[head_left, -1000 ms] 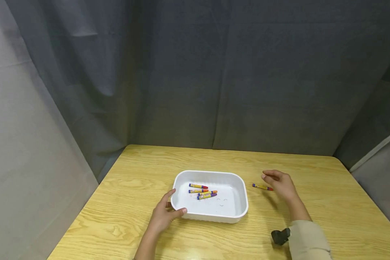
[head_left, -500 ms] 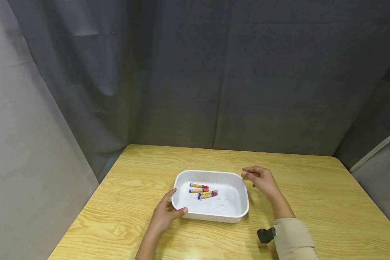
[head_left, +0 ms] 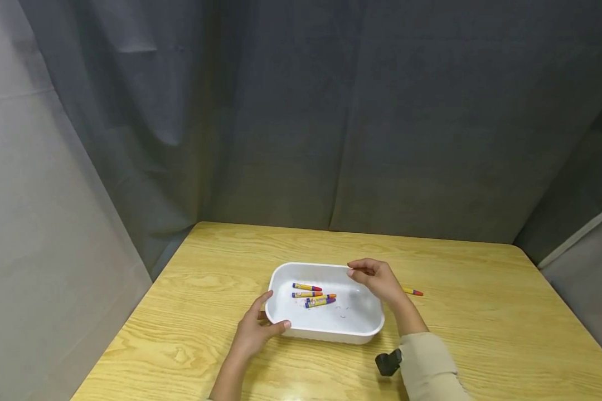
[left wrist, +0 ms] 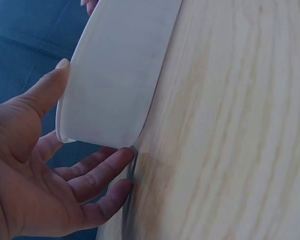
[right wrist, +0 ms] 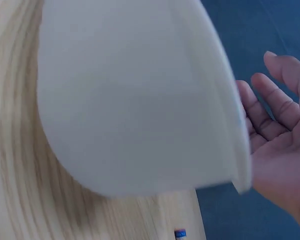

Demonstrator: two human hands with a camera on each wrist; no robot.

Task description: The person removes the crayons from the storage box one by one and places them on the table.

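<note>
Left hand [head_left: 253,333] grips left end of white tray [head_left: 326,335], fingers spread; right hand [head_left: 376,279] over tray's right part, fingers apart. Four crayons [head_left: 320,303] inside; lone crayon [head_left: 413,292] right of tray on counter [head_left: 491,328].

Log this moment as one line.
left hand: holds left end of white tray | right hand: over tray's right side, nothing visible held | in tray: four crayons | on table: red-tipped crayon, partly hidden

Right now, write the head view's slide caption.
Left grip holding white rectangular plastic tray with four yellow-wrapped crayons; right grip near its far rim; fifth crayon on tan wooden table.
</note>
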